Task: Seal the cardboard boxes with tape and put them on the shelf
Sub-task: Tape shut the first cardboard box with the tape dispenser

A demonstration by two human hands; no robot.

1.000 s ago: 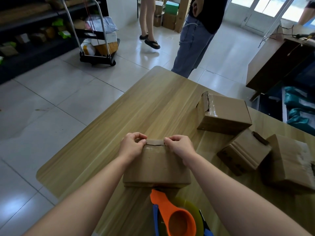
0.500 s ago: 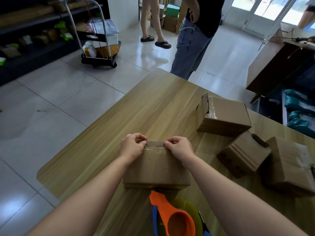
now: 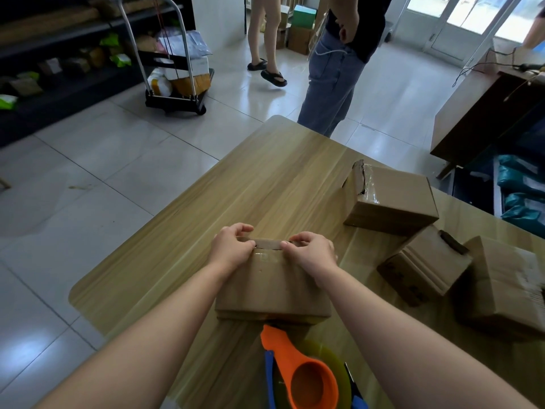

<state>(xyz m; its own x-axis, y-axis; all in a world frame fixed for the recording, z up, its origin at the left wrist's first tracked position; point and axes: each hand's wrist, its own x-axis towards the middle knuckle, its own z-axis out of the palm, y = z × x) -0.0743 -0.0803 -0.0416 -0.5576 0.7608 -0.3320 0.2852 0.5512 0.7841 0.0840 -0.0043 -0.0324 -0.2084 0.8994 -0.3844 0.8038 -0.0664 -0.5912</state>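
Wooden table (image 3: 274, 184): four cardboard boxes (one (image 3: 272, 286) under both hands).

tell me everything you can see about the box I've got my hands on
The cardboard box is plain brown, lying flat on the wooden table just beyond the orange tape dispenser. Its far flap is slightly raised, with shiny clear tape near that edge. The left hand and right hand pinch the flap's two ends.
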